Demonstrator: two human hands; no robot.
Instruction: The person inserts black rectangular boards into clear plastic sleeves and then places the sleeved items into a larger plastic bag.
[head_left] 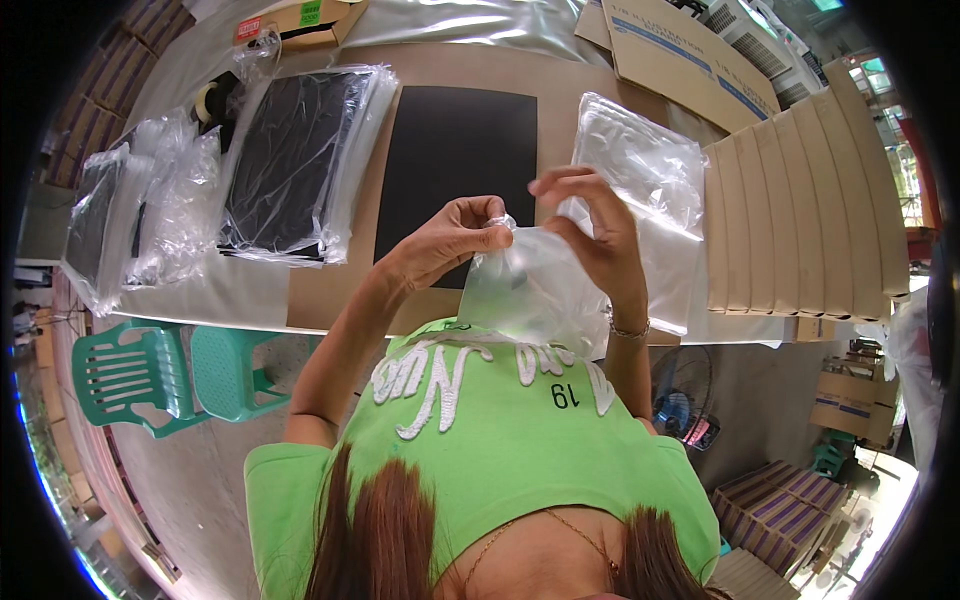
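My left hand point(450, 240) pinches the edge of a clear plastic bag point(535, 285) between thumb and fingers. The bag hangs in front of my shirt, over the table's near edge. Beside it, my right hand point(605, 235) is raised with thumb and fingers curved and apart, nothing visibly gripped. Behind my hands lies a black board point(460, 140), flat on a brown cardboard sheet point(345, 290); my left hand and the bag cover its near right corner. A stack of clear plastic bags point(645, 170) lies just beyond my right hand.
Plastic-wrapped black boards point(290, 160) are stacked at left, with more plastic packs point(160, 200) farther left and a tape roll point(207, 103) behind. A row of brown cartons point(800, 210) borders the right side. Green plastic chairs point(140, 375) stand below the table's left edge.
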